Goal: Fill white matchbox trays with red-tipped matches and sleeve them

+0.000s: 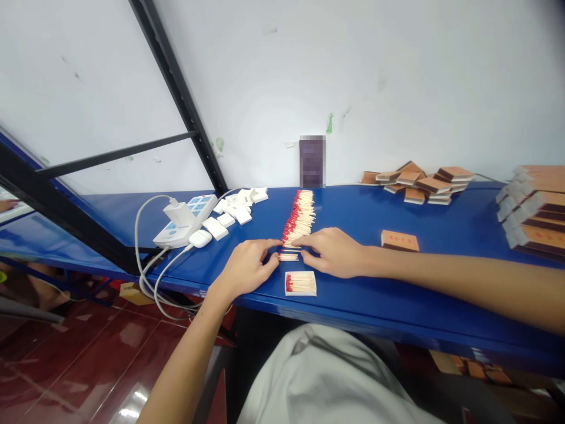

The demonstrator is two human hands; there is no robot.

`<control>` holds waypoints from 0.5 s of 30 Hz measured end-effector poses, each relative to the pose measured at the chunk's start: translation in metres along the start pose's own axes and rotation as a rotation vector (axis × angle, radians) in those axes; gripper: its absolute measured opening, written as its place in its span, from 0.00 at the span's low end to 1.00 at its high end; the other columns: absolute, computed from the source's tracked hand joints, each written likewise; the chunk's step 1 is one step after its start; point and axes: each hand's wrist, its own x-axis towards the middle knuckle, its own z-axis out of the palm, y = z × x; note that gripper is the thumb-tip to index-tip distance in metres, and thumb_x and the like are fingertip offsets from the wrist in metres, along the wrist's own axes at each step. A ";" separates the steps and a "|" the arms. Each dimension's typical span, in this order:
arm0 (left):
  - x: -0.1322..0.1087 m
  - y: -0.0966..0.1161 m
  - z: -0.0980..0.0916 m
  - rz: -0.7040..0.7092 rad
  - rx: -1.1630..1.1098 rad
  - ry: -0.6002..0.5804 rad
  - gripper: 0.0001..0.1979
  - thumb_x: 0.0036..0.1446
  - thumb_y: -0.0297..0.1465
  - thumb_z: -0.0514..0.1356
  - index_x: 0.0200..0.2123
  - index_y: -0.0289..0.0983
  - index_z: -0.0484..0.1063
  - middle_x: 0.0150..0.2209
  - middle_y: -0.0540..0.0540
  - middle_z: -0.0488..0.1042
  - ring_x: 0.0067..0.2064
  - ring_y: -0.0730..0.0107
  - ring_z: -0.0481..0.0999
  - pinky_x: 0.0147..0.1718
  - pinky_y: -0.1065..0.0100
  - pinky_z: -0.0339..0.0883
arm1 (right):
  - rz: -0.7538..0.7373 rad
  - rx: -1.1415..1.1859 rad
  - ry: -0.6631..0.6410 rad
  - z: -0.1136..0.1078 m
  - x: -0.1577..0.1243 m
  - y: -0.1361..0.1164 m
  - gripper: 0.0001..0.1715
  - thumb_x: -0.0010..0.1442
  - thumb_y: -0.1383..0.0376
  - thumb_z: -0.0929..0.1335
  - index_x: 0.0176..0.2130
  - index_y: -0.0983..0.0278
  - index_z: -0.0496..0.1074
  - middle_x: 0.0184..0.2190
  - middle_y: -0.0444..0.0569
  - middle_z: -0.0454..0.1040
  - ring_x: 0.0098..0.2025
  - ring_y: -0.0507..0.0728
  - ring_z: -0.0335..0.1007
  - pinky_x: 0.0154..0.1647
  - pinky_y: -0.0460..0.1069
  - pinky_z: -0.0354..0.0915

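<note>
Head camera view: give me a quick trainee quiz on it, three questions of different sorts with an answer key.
1. True or false: the red heads of the matches in the open white tray point to the right.

2. Left hand and right hand both have fingers at which of these?
A) the power strip
B) the loose match pile
C) the stacked matchboxes

3. Fill in: the single orange matchbox lies to the ____ of the loose match pile.

Key: 1. False, they point left. 2. B. 3. right.
</note>
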 end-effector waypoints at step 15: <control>-0.001 -0.002 -0.001 0.088 -0.036 -0.009 0.17 0.64 0.29 0.55 0.52 0.41 0.76 0.28 0.50 0.73 0.30 0.69 0.70 0.32 0.69 0.58 | -0.002 0.014 -0.002 -0.002 -0.001 -0.001 0.23 0.65 0.63 0.61 0.56 0.59 0.74 0.43 0.50 0.82 0.40 0.58 0.77 0.38 0.49 0.62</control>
